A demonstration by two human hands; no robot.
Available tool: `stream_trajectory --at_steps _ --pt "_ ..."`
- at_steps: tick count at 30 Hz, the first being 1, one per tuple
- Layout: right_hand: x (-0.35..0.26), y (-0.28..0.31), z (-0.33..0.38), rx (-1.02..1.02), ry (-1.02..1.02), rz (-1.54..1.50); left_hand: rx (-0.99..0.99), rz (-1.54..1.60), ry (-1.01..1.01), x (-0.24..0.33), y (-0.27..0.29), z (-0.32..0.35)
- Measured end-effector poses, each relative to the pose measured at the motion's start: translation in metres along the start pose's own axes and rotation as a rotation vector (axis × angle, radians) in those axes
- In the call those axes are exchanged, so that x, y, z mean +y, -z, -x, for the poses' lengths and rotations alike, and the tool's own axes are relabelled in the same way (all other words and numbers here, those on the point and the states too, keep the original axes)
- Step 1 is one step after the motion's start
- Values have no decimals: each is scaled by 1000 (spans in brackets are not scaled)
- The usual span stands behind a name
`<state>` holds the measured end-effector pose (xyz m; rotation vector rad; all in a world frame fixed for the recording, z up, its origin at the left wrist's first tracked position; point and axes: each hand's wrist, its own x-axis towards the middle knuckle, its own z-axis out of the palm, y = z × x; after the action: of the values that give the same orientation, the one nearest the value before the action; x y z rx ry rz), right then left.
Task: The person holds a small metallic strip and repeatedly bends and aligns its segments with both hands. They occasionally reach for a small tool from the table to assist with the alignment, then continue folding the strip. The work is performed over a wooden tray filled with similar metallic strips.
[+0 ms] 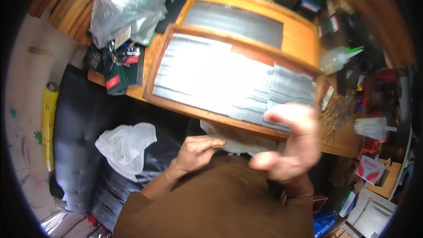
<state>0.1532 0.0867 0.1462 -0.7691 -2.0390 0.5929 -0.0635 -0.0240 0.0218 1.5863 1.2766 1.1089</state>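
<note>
My left hand (194,153) is closed in a pinch in front of my brown shirt, below the tray's near edge. A tiny thing shows at its fingertips, too small to name. My right hand (296,144) is raised over the near right corner of a wooden tray (185,105); it is blurred, thumb and fingers wide apart with nothing between them. Rows of thin, shiny silver-grey strips (251,86) fill most of this tray, with glare hiding detail in the middle. Its far side overlaps a second, lighter wooden tray (301,31) holding similar grey strips (233,21).
Left of the trays lie a clear plastic bag (130,11), keys (121,53) and dark green boxes (116,78). A white bag (128,147) rests on the black seat (79,128). A squeeze bottle (335,59), thin dark pieces (338,117) and a cup (371,128) are at right.
</note>
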Motion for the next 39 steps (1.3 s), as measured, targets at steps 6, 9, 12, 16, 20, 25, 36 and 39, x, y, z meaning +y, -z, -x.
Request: stream_trajectory --at_steps 6,9,12,16,20,25,36,39 --pt "69 71 -116 475 611 184 -23 37 -55 -5 -6 -7" --pt "116 94 -157 353 1042 265 -48 43 -41 -5 -7 -8" --pt "119 91 -183 319 1222 521 -29 45 -14 -3 -7 0" --pt "33 41 -270 404 1430 419 6 79 16 -4 -5 7" --pt "-6 35 -263 411 1483 425 40 38 7 -4 -3 8" --pt "5 40 -262 425 1236 472 63 78 2 -4 -1 9" --pt "7 60 -296 346 974 473 82 98 66 -4 0 15" --pt "10 67 -292 293 881 492 97 143 138 -1 -4 10"
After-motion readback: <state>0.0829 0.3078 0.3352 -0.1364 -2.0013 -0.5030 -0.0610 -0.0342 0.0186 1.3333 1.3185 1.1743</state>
